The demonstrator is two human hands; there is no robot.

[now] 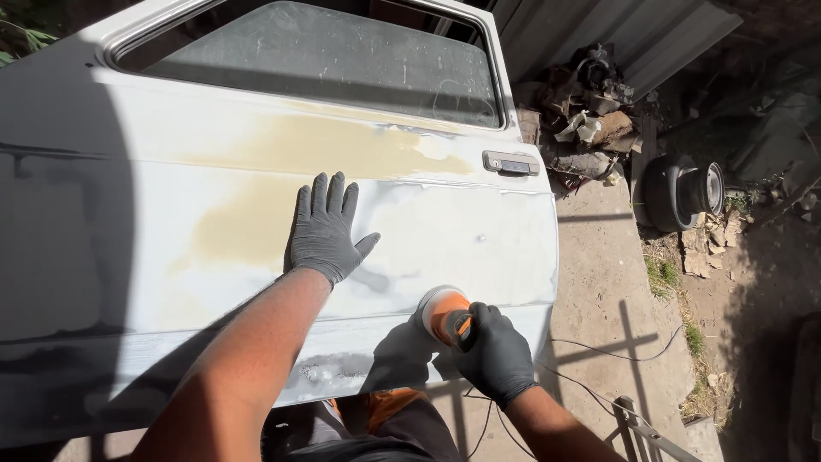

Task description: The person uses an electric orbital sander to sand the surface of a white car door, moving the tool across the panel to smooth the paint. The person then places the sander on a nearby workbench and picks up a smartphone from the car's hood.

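- Head view: we see a white car door [256, 282] standing before us, window glass [316, 60] above, handle [510, 162] at the upper right.
- Left hand [325, 229]: gloved, spread wide and flat on the panel's middle, holding nothing.
- Right hand [494, 355]: gloved, wrapped round an orange sander [445, 312] pressed to the lower panel, its cable [599, 351] trailing off right.
- Progress, as we judge it: yellowish filler patches [282, 171] look dull and levelled across the upper middle; a rough bare spot [329, 370] near the bottom edge looks unfinished.
- Surroundings: a wheel [684, 192] and a scrap heap [581, 111] lie on the ground beyond.
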